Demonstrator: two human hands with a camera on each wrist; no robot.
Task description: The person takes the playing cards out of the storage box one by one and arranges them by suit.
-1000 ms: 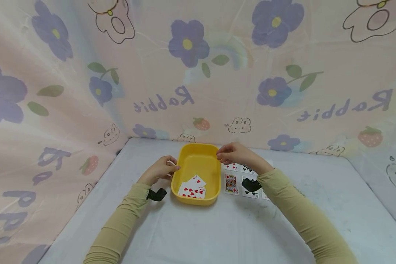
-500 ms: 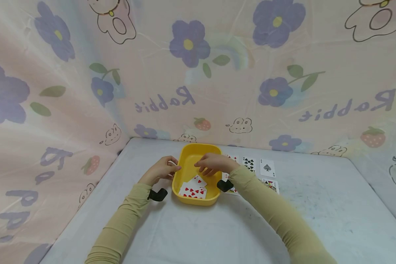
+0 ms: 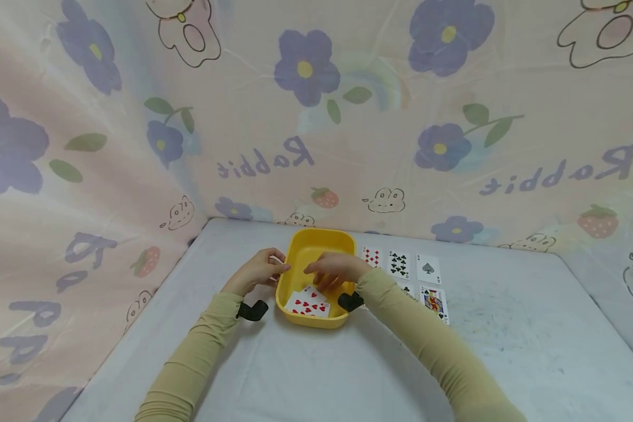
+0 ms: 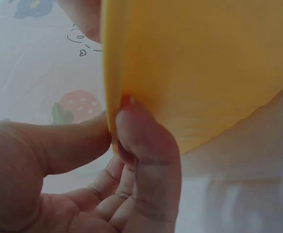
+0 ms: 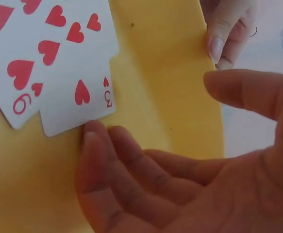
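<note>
1. The right hand (image 5: 165, 182) is nearer the 3 of hearts (image 5: 78, 114): its fingertips lie at the card's short edge, left of centre in the right wrist view. I cannot tell whether they touch it.
2. From that edge the card's long axis runs away from the fingertips, toward the upper left of that view.
3. The right thumb stands well apart from the fingers, at right, with nothing between.
4. In the head view the card lies in the lower part of the yellow tray (image 3: 308, 252), overlapping another heart card (image 3: 305, 306).
5. The left hand (image 4: 83, 184) pinches the tray's rim between thumb and forefinger, on the tray's left side in the head view.
</note>
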